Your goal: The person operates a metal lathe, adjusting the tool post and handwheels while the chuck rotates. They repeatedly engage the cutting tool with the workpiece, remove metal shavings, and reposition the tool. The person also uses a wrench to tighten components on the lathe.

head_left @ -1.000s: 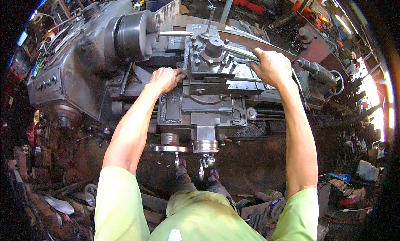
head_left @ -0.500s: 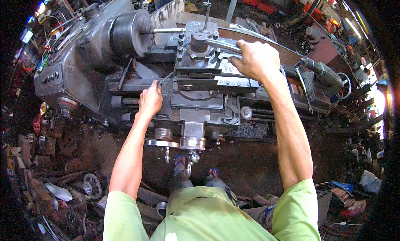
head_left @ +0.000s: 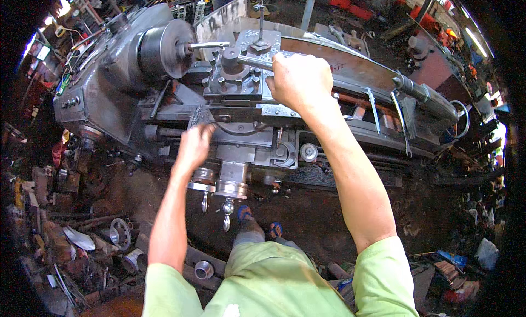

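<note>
I stand at a grey metal lathe (head_left: 109, 98). My right hand (head_left: 300, 81) is closed around a steel lever (head_left: 253, 62) that sits on top of the tool post (head_left: 233, 76). A thin rod (head_left: 209, 44) sticks out of the round chuck (head_left: 164, 48) toward the tool post. My left hand (head_left: 194, 144) is blurred, lower down in front of the carriage apron (head_left: 241, 152). Its fingers curl around what looks like a small speckled grey brush (head_left: 200, 117). The apron handwheels (head_left: 230, 190) hang just below that hand.
The tailstock (head_left: 430, 100) and its handwheel (head_left: 460, 120) are at the right end of the bed. Scrap rings, pipes and metal parts (head_left: 118, 235) litter the dirty floor at the left. My sandalled feet (head_left: 257, 221) stand close to the machine. Red equipment (head_left: 350, 4) sits behind.
My left hand has come off the top of the carriage and dropped toward the apron. My right hand has swung the lever to the left, closer to the tool post.
</note>
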The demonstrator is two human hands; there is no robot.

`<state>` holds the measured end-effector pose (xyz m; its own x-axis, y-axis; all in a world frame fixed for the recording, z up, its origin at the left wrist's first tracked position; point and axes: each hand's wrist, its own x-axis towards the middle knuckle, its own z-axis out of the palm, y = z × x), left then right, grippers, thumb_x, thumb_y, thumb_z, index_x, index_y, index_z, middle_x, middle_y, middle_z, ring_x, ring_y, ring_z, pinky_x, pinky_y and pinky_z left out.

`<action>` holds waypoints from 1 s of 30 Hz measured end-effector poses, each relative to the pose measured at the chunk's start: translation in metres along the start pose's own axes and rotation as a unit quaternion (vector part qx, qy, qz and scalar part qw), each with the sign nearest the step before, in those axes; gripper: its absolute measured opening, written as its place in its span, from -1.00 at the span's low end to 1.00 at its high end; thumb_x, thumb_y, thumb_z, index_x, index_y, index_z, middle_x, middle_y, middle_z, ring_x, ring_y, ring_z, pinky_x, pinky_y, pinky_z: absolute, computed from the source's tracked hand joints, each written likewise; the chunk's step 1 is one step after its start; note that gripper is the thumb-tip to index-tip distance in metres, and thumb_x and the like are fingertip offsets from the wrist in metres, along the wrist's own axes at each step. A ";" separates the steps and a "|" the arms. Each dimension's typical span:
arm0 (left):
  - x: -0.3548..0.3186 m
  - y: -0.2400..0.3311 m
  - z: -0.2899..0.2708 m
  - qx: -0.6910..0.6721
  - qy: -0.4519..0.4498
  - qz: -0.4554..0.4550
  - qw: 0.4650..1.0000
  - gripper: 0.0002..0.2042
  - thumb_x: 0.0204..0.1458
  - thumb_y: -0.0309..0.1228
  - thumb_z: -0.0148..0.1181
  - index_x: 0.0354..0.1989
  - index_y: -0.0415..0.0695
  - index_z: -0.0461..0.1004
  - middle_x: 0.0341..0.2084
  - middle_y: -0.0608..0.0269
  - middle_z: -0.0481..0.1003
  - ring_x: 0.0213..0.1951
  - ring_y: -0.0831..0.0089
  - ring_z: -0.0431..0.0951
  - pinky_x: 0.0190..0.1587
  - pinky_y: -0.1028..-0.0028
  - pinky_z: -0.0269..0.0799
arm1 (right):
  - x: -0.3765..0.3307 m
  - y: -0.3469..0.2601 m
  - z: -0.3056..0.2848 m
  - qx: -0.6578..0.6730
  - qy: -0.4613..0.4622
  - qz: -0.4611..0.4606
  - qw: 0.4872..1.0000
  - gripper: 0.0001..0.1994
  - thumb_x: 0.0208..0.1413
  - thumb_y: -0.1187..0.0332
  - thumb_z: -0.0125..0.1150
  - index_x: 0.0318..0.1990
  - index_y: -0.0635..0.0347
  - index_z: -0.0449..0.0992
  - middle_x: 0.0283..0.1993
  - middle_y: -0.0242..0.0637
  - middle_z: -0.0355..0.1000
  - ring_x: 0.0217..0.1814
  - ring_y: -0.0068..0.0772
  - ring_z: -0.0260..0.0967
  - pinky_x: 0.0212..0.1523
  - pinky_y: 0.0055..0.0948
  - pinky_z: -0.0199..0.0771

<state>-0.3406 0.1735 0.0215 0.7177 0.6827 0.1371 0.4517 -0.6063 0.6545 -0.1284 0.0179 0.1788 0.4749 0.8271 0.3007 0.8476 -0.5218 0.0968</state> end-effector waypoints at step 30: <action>0.003 0.062 0.055 0.144 0.005 -0.092 0.985 -0.67 0.22 -0.11 0.09 -0.09 -0.10 0.57 -0.28 -0.22 0.58 -0.14 -0.20 0.58 -0.07 -0.02 0.48 | -0.021 0.085 -0.003 0.408 0.064 -0.233 0.880 -0.44 0.01 0.18 0.44 0.15 0.25 0.49 0.01 0.02 0.44 0.05 -0.01 0.44 0.09 -0.20 0.43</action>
<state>-0.2809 0.1156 0.0218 0.6047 0.7952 0.0435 0.7065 -0.5609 0.4316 -0.0675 -0.0442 0.1839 0.0446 0.8545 0.5176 0.8557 0.2347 -0.4612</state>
